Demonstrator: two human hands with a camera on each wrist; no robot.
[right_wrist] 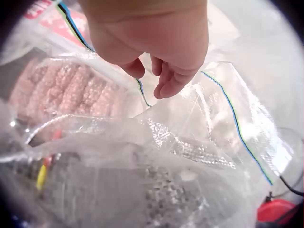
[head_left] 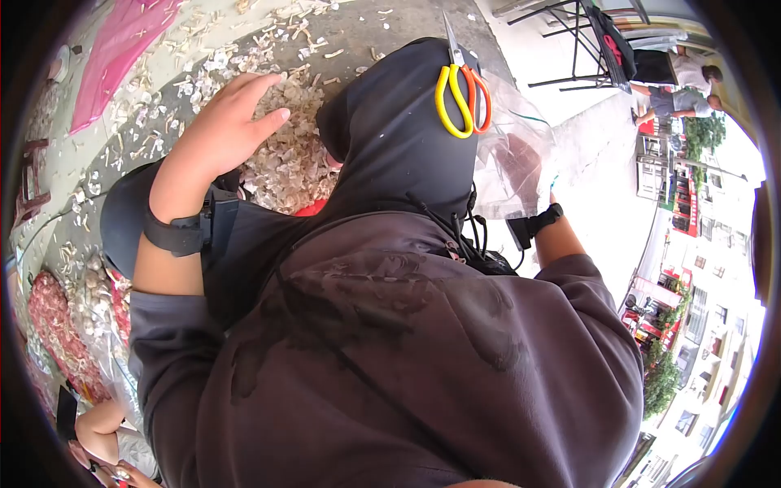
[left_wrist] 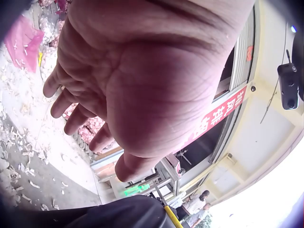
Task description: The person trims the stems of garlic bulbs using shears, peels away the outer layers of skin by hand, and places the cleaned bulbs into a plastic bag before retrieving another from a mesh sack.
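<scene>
My left hand (head_left: 224,126) is raised over a heap of papery garlic skins (head_left: 293,167) between the legs, fingers loosely extended, holding nothing. Its palm and spread fingers fill much of the left wrist view. In the right wrist view, my right hand (right_wrist: 156,38) pinches a clear plastic bag (right_wrist: 190,137) with blue-green edge stripes, its fingertips curled at the film. The head view shows that bag hanging beside the right leg, partly covering the hand. A pair of scissors (head_left: 465,98), one handle yellow and one orange, lies on the dark-trousered thigh, blades pointing away.
Skins and stalk bits (head_left: 305,32) litter the floor. A pink plastic sheet (head_left: 122,61) lies at the far left. Net sacks of garlic (head_left: 65,333) stand left. A folding metal frame (head_left: 582,45) and people (head_left: 679,98) are at the upper right; another person sits lower left.
</scene>
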